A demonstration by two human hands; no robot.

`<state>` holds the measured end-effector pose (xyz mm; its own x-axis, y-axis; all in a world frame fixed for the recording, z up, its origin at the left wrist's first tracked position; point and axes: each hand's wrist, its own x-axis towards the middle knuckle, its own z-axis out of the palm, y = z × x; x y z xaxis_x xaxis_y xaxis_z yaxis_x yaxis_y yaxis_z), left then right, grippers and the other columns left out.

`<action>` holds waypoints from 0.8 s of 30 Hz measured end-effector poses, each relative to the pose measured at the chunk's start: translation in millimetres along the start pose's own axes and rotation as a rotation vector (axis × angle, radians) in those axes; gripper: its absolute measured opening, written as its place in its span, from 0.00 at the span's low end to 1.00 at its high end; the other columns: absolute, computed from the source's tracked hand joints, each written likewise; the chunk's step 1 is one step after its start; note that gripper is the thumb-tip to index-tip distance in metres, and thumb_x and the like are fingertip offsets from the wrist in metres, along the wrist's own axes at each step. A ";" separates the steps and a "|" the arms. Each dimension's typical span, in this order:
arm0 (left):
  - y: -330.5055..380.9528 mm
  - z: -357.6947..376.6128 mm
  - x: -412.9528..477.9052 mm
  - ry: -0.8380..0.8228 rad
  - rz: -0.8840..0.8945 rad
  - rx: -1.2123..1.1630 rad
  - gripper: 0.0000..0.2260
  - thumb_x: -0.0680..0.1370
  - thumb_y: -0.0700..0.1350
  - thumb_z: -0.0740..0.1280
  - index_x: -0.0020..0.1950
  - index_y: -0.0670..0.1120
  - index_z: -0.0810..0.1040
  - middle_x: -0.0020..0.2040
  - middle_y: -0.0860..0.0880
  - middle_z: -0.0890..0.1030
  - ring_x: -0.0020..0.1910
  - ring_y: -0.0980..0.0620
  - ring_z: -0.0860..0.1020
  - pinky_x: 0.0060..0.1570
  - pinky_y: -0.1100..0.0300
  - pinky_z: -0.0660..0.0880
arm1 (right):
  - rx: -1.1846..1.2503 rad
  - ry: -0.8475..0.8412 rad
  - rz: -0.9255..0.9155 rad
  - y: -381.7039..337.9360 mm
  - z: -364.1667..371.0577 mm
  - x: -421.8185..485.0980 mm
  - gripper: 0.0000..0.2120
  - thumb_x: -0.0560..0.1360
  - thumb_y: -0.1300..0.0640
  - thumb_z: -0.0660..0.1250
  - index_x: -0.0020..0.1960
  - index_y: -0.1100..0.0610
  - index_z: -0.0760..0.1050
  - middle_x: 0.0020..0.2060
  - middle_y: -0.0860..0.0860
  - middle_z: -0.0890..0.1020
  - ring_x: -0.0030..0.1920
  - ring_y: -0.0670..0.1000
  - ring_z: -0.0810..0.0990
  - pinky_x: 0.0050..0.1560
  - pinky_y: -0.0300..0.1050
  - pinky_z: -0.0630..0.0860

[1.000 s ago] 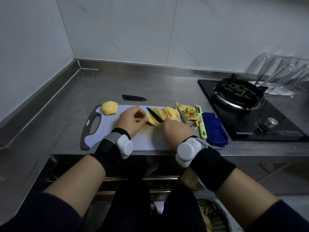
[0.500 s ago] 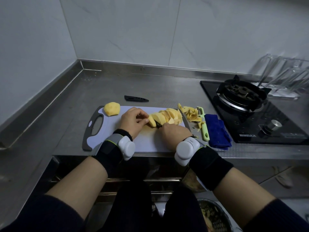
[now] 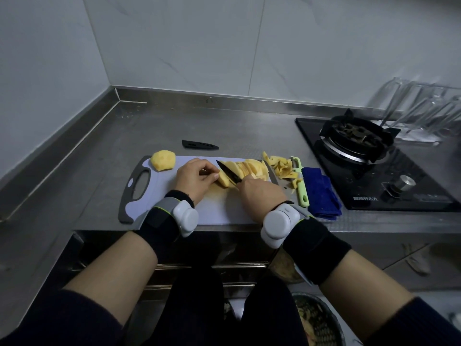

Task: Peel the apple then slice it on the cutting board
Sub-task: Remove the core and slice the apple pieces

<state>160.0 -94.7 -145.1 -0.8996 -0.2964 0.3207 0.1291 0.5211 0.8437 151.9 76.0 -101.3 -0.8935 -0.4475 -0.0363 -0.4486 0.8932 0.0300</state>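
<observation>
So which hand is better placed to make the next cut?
The right hand: it grips the knife, whose blade is at the uncut apple piece. The left hand is busy steadying that piece on the cutting board.

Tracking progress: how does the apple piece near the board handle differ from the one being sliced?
The handle-side piece lies alone, untouched; the knife-side piece is held by the left hand. The first is unsliced; the second adjoins cut slices. Both look peeled, on the cutting board.
</observation>
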 end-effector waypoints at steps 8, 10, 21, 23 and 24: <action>0.2 0.1 -0.1 0.002 -0.015 -0.009 0.02 0.74 0.37 0.72 0.46 0.41 0.83 0.47 0.47 0.79 0.47 0.51 0.80 0.46 0.75 0.75 | 0.001 -0.016 0.021 -2.2 0.6 -4.0 0.13 0.81 0.59 0.51 0.59 0.63 0.70 0.52 0.59 0.80 0.50 0.62 0.79 0.43 0.49 0.70; 0.2 0.3 -0.2 0.004 -0.016 -0.011 0.02 0.74 0.37 0.73 0.46 0.41 0.83 0.47 0.47 0.79 0.47 0.52 0.80 0.45 0.75 0.75 | -0.007 -0.033 0.022 -4.1 0.7 -2.7 0.11 0.80 0.62 0.53 0.59 0.64 0.69 0.51 0.59 0.80 0.49 0.62 0.79 0.42 0.50 0.71; -1.7 1.3 1.4 0.008 -0.019 -0.015 0.02 0.73 0.36 0.73 0.45 0.40 0.83 0.47 0.46 0.79 0.47 0.52 0.80 0.46 0.73 0.76 | -0.010 -0.059 0.020 -6.5 9.0 7.1 0.11 0.79 0.63 0.55 0.59 0.64 0.71 0.50 0.59 0.80 0.48 0.60 0.80 0.46 0.51 0.75; -2.0 1.4 1.4 0.011 -0.020 -0.023 0.02 0.73 0.36 0.73 0.45 0.40 0.83 0.47 0.46 0.79 0.46 0.52 0.80 0.46 0.74 0.76 | -0.003 -0.083 0.019 -9.7 11.6 12.0 0.11 0.79 0.62 0.55 0.58 0.63 0.71 0.50 0.58 0.80 0.48 0.60 0.80 0.44 0.50 0.73; -1.9 1.3 1.0 0.010 -0.020 -0.025 0.02 0.73 0.36 0.73 0.44 0.40 0.83 0.47 0.47 0.79 0.46 0.52 0.80 0.45 0.74 0.75 | -0.018 -0.089 0.015 -10.4 13.3 13.0 0.11 0.79 0.62 0.55 0.58 0.63 0.72 0.49 0.58 0.80 0.47 0.60 0.80 0.42 0.49 0.73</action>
<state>158.3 -94.9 -147.0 -0.8981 -0.3145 0.3073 0.1213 0.4946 0.8606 145.2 61.5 -115.4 -0.8953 -0.4276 -0.1247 -0.4360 0.8986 0.0494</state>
